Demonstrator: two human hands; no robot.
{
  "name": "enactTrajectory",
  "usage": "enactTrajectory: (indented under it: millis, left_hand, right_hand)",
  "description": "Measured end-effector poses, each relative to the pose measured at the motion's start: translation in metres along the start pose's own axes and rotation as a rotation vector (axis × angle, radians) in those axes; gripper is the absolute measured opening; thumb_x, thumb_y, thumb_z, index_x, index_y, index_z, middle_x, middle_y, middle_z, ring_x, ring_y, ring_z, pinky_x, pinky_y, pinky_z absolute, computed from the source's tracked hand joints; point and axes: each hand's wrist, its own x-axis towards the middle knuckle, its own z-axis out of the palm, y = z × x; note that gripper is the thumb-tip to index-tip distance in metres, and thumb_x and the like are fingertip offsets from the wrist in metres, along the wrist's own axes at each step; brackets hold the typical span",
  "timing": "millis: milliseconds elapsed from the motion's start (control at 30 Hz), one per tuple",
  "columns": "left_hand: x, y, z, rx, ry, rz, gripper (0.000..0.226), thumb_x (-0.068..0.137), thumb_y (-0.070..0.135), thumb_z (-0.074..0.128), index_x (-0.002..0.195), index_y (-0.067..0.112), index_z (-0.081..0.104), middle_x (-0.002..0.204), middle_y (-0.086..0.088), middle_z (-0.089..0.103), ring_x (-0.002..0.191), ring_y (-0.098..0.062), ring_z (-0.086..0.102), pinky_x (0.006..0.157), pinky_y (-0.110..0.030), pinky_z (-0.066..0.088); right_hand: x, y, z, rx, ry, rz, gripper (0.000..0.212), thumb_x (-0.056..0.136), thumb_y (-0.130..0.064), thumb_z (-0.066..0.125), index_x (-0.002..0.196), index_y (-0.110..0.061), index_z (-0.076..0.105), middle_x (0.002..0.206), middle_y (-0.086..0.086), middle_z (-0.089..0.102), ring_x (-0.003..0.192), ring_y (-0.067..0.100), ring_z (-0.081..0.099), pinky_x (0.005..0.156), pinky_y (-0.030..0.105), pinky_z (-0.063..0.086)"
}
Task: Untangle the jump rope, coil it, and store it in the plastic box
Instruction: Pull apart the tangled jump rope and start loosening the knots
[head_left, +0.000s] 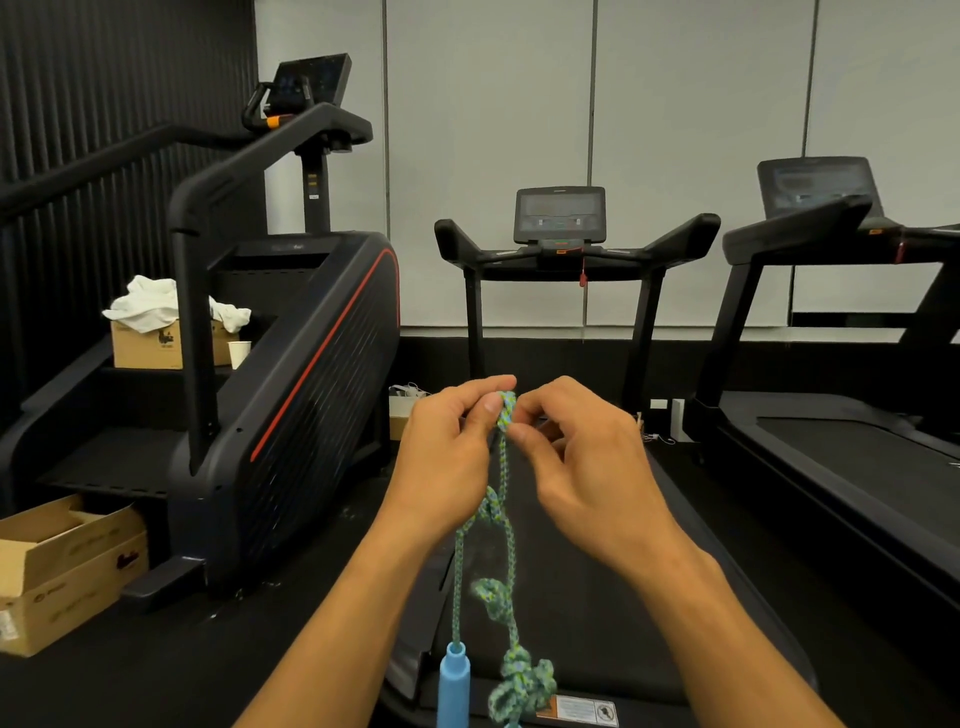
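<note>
A blue-green braided jump rope (503, 478) hangs in front of me, with several knots along its length. Its top knot (506, 411) is pinched between the fingertips of both hands. My left hand (447, 457) grips the knot from the left, and my right hand (582, 462) pinches it from the right. Two strands drop below the hands; one ends in a blue plastic handle (454, 686) at the bottom edge, the other carries more knots (519, 680). No plastic box is in view.
I stand at the foot of a treadmill (561, 249) with a black belt below the rope. A stair-climber machine (291, 364) stands at left, a second treadmill (831, 415) at right. Open cardboard boxes (62, 561) sit on the floor at left.
</note>
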Motion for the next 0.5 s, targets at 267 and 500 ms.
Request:
enactTrajectory:
  millis: [267, 500]
  left_hand:
    - [0.0003, -0.0007, -0.0015, -0.003, -0.024, 0.006, 0.027, 0.103, 0.013, 0.049, 0.114, 0.018, 0.073, 0.081, 0.014, 0.067, 0.067, 0.011, 0.058, 0.062, -0.004, 0.044]
    - [0.001, -0.0022, -0.0012, -0.034, 0.014, -0.013, 0.023, 0.102, 0.019, 0.052, 0.113, 0.023, 0.072, 0.103, 0.005, 0.074, 0.102, -0.01, 0.069, 0.091, -0.035, 0.056]
  right_hand:
    - [0.001, 0.0013, -0.0001, 0.02, -0.05, -0.05, 0.013, 0.089, -0.003, 0.064, 0.087, -0.015, 0.061, 0.088, -0.008, 0.057, 0.077, 0.01, 0.056, 0.065, 0.026, 0.045]
    - [-0.0005, -0.0068, 0.004, 0.067, 0.018, 0.14, 0.012, 0.087, -0.031, 0.072, 0.087, -0.021, 0.063, 0.084, -0.011, 0.063, 0.071, 0.01, 0.062, 0.063, 0.026, 0.051]
